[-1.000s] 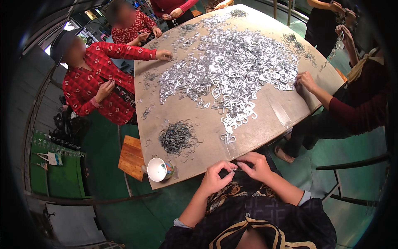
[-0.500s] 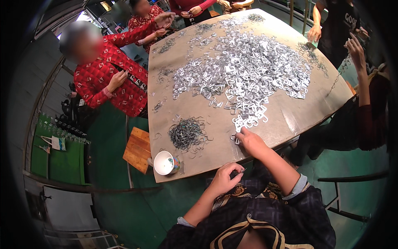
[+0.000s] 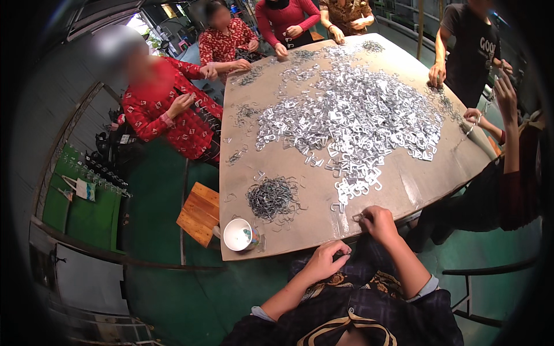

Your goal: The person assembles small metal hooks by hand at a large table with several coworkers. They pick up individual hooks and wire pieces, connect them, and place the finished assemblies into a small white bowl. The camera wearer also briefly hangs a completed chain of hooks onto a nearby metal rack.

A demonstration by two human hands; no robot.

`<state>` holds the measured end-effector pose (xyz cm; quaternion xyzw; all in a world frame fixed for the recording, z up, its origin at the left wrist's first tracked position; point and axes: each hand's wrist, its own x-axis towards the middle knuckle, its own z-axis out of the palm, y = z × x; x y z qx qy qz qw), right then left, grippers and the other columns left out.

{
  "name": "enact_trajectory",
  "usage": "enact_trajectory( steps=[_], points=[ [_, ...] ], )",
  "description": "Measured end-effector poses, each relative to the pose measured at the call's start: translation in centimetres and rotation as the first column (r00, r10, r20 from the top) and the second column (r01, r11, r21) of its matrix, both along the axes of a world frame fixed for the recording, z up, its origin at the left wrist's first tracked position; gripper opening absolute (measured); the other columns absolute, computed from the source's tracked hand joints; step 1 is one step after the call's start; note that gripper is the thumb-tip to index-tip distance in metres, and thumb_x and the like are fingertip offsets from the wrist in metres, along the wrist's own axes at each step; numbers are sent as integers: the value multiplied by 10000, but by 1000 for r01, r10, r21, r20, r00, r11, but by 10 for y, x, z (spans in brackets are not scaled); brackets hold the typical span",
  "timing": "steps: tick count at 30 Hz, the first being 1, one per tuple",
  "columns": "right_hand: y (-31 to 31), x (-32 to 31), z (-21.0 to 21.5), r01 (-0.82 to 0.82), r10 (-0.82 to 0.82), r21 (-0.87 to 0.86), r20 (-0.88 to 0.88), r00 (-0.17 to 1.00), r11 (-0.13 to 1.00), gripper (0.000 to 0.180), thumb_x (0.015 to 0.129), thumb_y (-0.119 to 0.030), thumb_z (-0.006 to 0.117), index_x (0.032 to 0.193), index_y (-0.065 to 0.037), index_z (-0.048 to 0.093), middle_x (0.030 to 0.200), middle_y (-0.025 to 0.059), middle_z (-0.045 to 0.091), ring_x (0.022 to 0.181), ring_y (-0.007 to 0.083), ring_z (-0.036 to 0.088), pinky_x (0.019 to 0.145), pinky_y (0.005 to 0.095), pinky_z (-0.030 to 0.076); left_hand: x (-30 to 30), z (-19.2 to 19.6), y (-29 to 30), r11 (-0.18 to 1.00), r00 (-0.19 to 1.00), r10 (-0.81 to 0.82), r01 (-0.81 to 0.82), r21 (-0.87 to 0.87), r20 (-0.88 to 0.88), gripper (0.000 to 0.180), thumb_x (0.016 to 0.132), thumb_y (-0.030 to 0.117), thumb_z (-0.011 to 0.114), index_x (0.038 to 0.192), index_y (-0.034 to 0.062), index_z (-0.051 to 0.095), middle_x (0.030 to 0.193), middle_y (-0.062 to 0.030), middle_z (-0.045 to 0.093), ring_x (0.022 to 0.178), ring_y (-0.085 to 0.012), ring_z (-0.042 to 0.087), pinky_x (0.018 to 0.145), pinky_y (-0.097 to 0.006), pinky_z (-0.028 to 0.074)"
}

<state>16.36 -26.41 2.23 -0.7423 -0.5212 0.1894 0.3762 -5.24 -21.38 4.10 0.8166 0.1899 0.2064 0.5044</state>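
Metal clip (image 3: 356, 217), small and silvery, is pinched in the right hand (image 3: 378, 222) at the table (image 3: 404, 184) edge, below the clip pile (image 3: 352, 115). It is judged light, stiff, slippery; best gripped by its flat sides. The left hand (image 3: 326, 260) is curled, fingertips together, contents not discernible.

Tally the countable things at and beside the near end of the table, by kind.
white cup: 1
dark wire heap: 1
wooden stool: 1
wearer's hands, left hand and right hand: 2
Total: 5
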Motion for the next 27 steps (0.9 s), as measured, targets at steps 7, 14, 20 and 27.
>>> enact_trajectory(
  steps=[7, 14, 20, 27],
  points=[
    [-30, -42, 17, 28, 2, 39, -614, 789, 999, 97, 857, -33, 685, 886, 58, 703, 742, 93, 700, 649, 107, 645, 590, 235, 501, -1, -1, 1, 997, 998, 54, -54, 55, -8, 131, 822, 47, 675, 913, 9, 589, 921, -111, 663, 875, -276, 644, 793, -352, 490],
    [-45, -59, 15, 124, -6, 187, -533, 846, 974, 107, 801, -45, 721, 876, 32, 724, 787, 127, 689, 711, 172, 657, 657, 291, 510, 6, 4, -5, 989, 994, 104, -102, 104, -13, 150, 810, 65, 709, 915, 13, 615, 895, -124, 656, 839, -290, 637, 770, -357, 493],
    [-42, -61, 6, 61, 40, 237, -397, 917, 970, 139, 817, -102, 714, 910, -1, 733, 797, 167, 695, 711, 245, 686, 648, 325, 526, 4, -5, -12, 972, 973, 232, -231, 41, -16, 115, 810, 60, 723, 886, 9, 653, 868, -106, 700, 812, -183, 673, 764, -303, 516],
    [-57, -64, 15, 130, -25, 214, -431, 902, 968, 157, 836, -101, 712, 959, -5, 732, 849, 128, 713, 762, 191, 690, 667, 295, 521, 8, -8, -14, 976, 976, 218, -218, -4, 26, 111, 801, 48, 719, 870, -3, 649, 832, -118, 685, 793, -221, 664, 743, -317, 509]
  ],
)
